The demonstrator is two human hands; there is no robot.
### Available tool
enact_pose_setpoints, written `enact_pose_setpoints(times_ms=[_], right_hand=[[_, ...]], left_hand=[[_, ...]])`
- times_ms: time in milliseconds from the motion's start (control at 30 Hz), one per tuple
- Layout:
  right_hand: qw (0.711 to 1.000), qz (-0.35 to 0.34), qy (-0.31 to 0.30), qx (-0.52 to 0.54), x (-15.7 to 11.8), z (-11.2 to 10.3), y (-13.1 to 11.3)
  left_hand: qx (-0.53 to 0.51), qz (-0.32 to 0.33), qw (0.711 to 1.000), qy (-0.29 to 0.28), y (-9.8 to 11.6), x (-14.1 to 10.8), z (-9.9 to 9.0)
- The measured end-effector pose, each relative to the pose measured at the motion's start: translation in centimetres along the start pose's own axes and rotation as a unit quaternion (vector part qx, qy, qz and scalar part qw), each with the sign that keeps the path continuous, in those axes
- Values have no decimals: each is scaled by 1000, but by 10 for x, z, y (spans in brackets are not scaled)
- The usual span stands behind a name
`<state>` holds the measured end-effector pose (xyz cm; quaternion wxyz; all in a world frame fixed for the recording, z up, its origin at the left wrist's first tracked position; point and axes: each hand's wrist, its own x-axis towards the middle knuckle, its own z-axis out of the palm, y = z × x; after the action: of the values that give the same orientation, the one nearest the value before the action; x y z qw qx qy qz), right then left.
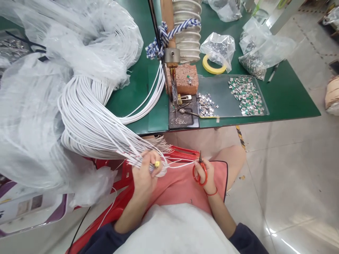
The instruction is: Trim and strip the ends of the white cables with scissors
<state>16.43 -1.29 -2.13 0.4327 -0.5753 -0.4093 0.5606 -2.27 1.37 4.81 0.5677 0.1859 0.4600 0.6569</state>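
Note:
My left hand is closed around the end of a bundle of white cables, above my lap. Something small and yellow shows at its fingers. My right hand holds scissors with red handles, their dark tips pointing up toward the table. One white cable runs from the bundle across to the right fingers, which seem to pinch its end; the exact grip is too small to make out. A pink cloth lies over my lap under both hands.
On the green table stand a soldering station, a brick and a shallow tray of small connectors. Behind are yellow tape and bags of metal parts. Plastic-wrapped cable bundles fill the left.

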Motion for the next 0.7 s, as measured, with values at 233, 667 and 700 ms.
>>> enact_pose_setpoints(times_ms=[233, 667, 700], right_hand=[[993, 24, 49, 108, 15, -6, 18], [990, 10, 119, 75, 9, -9, -5], [992, 8, 110, 68, 6, -7, -8]], left_hand=[[-34, 44, 998, 12, 44, 4, -10], [-1, -33, 997, -67, 3, -7, 0], [-2, -58, 996, -72, -1, -6, 2]])
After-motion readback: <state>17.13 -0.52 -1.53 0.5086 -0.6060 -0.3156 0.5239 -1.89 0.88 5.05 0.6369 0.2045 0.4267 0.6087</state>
